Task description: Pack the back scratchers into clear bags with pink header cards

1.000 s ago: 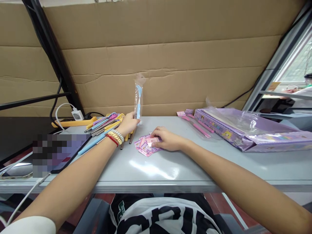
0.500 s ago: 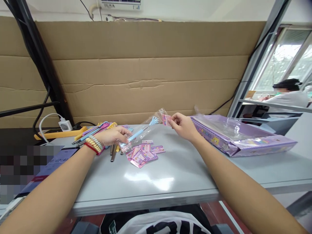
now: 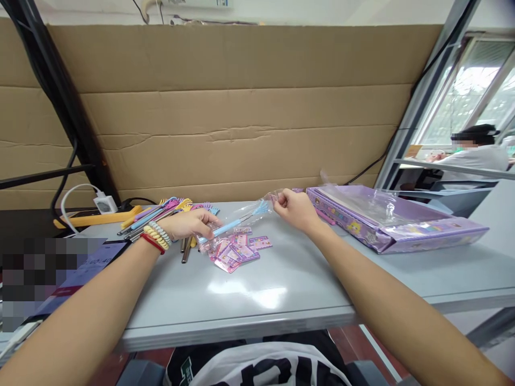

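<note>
**2 Hands, 1 Bag and a Heap Too Tangled to Count**

There were 2 hands, 1 left hand (image 3: 193, 224) and 1 right hand (image 3: 295, 210), with 3 bracelets (image 3: 156, 236) on 1 wrist. Between the hands were 1 clear bag (image 3: 262, 210) and 1 blue tool (image 3: 225, 228). The small printed cards (image 3: 237, 253) overlapped: at least 5 showed, but their full number could not be told. The heaped tools (image 3: 156, 216) numbered more than 5, exact count hidden. There were also 1 purple box (image 3: 434, 239), 1 white plug (image 3: 105, 203), 1 table (image 3: 289, 284) and 1 other person (image 3: 475, 155).

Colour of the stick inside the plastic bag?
Stick: light blue, clearest in the head view.
</note>
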### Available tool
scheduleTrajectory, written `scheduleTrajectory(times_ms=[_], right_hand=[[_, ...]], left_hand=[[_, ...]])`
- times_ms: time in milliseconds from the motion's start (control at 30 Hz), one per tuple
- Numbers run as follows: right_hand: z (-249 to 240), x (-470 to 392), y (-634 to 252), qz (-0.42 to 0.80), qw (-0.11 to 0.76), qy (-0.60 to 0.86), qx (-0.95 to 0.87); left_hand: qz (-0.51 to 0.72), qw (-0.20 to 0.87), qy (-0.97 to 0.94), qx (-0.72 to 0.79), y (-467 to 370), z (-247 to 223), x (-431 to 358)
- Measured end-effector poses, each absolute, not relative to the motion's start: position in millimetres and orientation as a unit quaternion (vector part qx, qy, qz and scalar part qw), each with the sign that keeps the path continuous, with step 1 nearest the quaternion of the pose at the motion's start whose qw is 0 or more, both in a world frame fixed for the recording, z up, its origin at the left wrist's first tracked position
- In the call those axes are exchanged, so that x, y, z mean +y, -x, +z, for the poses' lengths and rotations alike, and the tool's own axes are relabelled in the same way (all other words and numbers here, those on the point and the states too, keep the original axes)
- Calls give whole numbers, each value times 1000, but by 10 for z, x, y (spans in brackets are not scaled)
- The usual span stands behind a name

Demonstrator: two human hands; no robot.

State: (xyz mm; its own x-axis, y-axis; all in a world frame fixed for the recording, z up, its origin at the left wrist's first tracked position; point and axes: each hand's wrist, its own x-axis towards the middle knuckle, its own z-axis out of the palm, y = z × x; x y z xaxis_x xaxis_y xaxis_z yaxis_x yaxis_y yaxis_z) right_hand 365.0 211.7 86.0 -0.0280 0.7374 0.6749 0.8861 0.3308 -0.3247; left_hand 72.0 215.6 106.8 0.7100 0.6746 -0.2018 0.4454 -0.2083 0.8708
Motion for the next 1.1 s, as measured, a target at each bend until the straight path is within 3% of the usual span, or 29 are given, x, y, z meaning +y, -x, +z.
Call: scheduleTrajectory(times_ms=[467, 767, 1100], right_hand=[[944, 2171, -3814, -67, 459, 596, -655], [873, 2215, -3834, 49, 458, 559, -689], [950, 2202, -3917, 36, 571, 525, -630]], left_hand=[[112, 515, -769, 361, -711, 1090, 2114], [108, 511, -772, 362, -728, 1131, 2078], [129, 525, -745, 390, -704, 1133, 2094]])
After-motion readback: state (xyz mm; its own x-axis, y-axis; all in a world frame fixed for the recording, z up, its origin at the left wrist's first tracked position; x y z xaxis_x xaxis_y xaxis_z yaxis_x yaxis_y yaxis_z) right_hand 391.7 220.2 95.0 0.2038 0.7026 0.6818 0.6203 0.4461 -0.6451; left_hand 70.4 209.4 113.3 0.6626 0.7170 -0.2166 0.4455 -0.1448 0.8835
